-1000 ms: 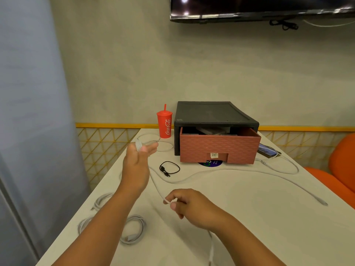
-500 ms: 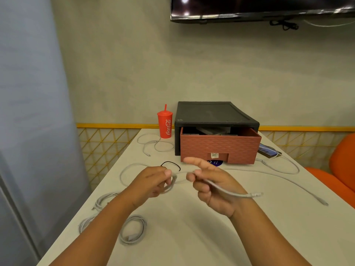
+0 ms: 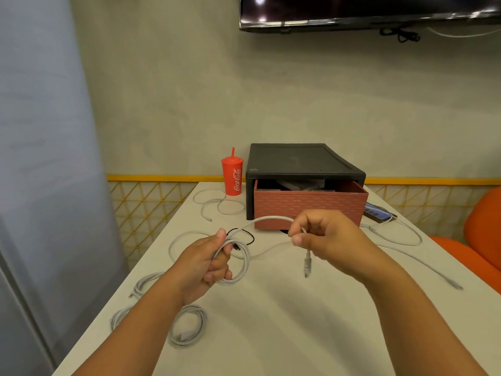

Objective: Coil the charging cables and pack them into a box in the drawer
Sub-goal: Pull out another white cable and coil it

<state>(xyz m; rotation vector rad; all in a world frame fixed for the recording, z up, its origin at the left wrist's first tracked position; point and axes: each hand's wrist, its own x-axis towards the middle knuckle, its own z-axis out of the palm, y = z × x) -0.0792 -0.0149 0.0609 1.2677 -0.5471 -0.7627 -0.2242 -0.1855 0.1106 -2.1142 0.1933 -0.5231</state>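
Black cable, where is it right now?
Head view, centre: the black cable lies on the white table just beyond the left hand, in front of the brick-red drawer's left corner.

Left hand (image 3: 203,264), right hand (image 3: 328,240) and forearms are bare.

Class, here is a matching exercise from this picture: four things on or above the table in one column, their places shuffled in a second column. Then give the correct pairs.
Things
1. red cup
2. phone
3. coiled white cable
4. half-coiled white cable

Places
A. right of the drawer unit
B. held by the left hand and right hand
C. left of the drawer unit
D. lying on the near left part of the table

Pairs: 1-C, 2-A, 3-D, 4-B
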